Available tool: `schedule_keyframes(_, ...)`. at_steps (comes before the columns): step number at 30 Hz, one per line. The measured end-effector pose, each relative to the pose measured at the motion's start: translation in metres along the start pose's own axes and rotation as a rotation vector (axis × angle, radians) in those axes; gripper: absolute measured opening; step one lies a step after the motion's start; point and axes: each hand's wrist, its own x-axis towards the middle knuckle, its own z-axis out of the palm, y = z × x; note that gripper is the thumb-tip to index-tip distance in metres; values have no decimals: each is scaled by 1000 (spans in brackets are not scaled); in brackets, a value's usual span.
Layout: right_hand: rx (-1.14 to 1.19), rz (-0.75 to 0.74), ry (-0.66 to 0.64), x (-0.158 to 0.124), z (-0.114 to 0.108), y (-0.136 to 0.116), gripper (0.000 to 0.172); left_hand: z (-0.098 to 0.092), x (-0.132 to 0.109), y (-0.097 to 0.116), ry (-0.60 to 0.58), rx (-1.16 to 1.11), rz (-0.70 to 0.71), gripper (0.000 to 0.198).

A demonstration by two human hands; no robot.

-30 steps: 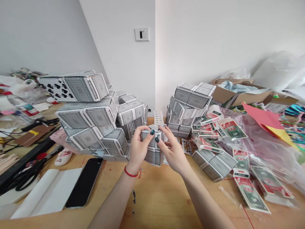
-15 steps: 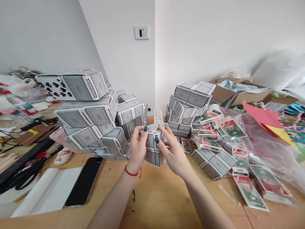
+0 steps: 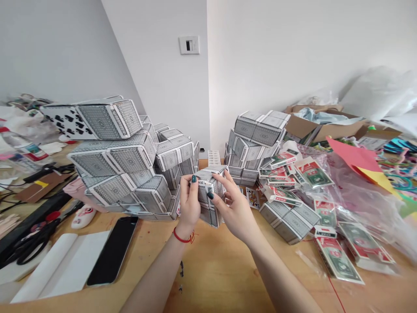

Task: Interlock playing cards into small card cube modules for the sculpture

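Between my hands, above the wooden table (image 3: 215, 269), is a block folded from playing cards (image 3: 210, 213), its patterned grey backs outward. My left hand (image 3: 189, 202) grips its left side, thumb at the upper edge. From the right, my right hand (image 3: 234, 208) holds it, thumb on the front face and fingers over the top; some of those fingers are partly hidden. Stacks of similar card blocks stand to the left (image 3: 130, 156) and right (image 3: 260, 130). Another card block (image 3: 289, 219) lies to the right of my right hand, near loose playing cards (image 3: 252, 198).
Green and red card boxes (image 3: 314, 176) lie among plastic wrap at right, before an open cardboard box (image 3: 322, 126). To the left are a phone (image 3: 113, 250), white paper (image 3: 65, 265), black scissors (image 3: 39, 239) and a white computer mouse (image 3: 83, 216). A wall stands behind.
The view has shifted slightly, so most things sit a little further left. Both hands keep hold of the card block, with more of its top showing.
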Motion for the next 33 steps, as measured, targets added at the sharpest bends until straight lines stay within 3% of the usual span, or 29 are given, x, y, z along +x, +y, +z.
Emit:
schedule_keyframes(7, -84, -74, 13, -2, -1, -3, 48, -3, 2, 0, -56, -145, -41, 16)
schedule_keyframes(10, -162, -132, 49, -4, -1, -5, 48, -6, 4, 5, -151, -155, -51, 11)
schedule_keyframes(14, -245, -179, 115, -4, 2, -5, 46, -14, 9, 16, -340, -60, -50, 31)
schedule_keyframes(18, -284, -180, 123, -2, 3, -2, 46, -20, 13, 27, -426, 56, -79, 41)
schedule_keyframes(22, -300, -178, 103, -1, 3, 2, 48, -23, 13, 29, -433, 162, -112, 45)
schedule_keyframes(27, -303, -167, 65, -3, 2, 2, 50, -19, 7, 25, -337, 270, -7, 41)
schedule_keyframes(33, -295, -142, 99, -3, 1, 0, 46, -14, 2, 23, -306, 263, 34, 38)
